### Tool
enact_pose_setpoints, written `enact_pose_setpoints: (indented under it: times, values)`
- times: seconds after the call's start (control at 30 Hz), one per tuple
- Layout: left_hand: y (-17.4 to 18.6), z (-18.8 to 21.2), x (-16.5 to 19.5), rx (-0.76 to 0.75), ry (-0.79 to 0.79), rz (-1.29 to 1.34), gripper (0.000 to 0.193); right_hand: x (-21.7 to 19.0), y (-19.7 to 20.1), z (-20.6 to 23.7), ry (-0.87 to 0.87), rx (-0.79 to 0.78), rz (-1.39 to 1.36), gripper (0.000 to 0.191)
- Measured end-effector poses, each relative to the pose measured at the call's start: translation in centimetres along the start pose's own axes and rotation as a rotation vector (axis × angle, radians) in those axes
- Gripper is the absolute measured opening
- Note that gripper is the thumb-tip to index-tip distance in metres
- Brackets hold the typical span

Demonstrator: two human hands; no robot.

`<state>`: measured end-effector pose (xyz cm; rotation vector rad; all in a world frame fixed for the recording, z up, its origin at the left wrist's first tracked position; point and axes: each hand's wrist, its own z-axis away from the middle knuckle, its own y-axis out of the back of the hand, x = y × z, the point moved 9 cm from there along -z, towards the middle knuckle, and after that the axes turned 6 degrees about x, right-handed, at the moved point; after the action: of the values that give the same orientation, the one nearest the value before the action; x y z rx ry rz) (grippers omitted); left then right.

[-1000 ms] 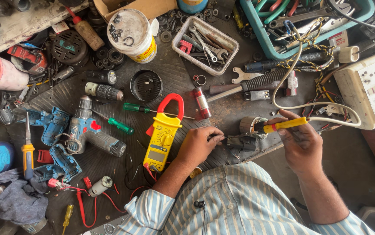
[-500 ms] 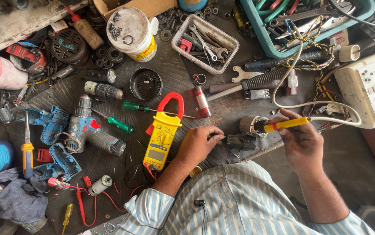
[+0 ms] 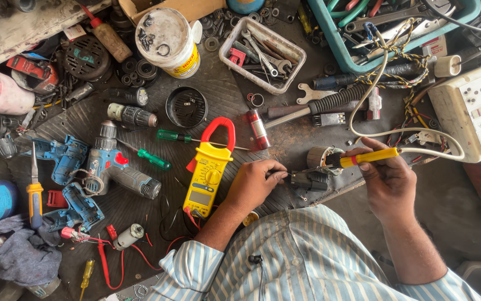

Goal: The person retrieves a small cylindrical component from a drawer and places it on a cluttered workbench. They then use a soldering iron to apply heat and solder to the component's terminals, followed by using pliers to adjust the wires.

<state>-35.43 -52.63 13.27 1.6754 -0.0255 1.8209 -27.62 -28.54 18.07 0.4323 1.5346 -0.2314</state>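
Right hand [image 3: 388, 181]: fingers closed in a pen grip on the yellow-handled soldering iron [image 3: 370, 158], tip aimed leftward at the small black component [image 3: 309, 179]. Left hand [image 3: 254, 184]: fingertips pinched narrow on a thin wire or lead touching that component's left side; exactly what they pinch is too small to tell.

Component sits between the two hands, near the bench's front edge, with a grey round part [image 3: 321, 156] just beyond it.

Judgement: for a clean joint, keep the left pinch steady, wrist rested on the mat, and bring the tip in shallow so heat stays off the fingertips.

Just left of the left hand lies the yellow clamp meter [image 3: 209, 173]; beyond it a green screwdriver [image 3: 154, 160] and blue drill [image 3: 112, 167].

The iron's white cord [image 3: 363, 100] loops away toward the socket board [image 3: 474, 108]; slack looks ample. Open room is slim: mostly the strip of mat beside the left wrist.
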Motion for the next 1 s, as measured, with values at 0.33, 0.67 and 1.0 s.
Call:
enact_pose_setpoints:
  times: [0.33,0.67,1.0]
  values:
    - [-0.21,-0.02,-0.28,-0.007,0.020,0.058,0.017,0.06,-0.05,0.08,-0.021,-0.002,-0.056,0.042]
    - [-0.10,0.00,-0.07,0.004,-0.025,0.043,0.015,-0.14,-0.13,0.02,0.003,-0.012,-0.049,0.043]
    - [0.18,-0.02,0.33,0.000,-0.038,0.013,0.014,-0.05,-0.34,0.03,-0.005,-0.015,-0.074,0.044]
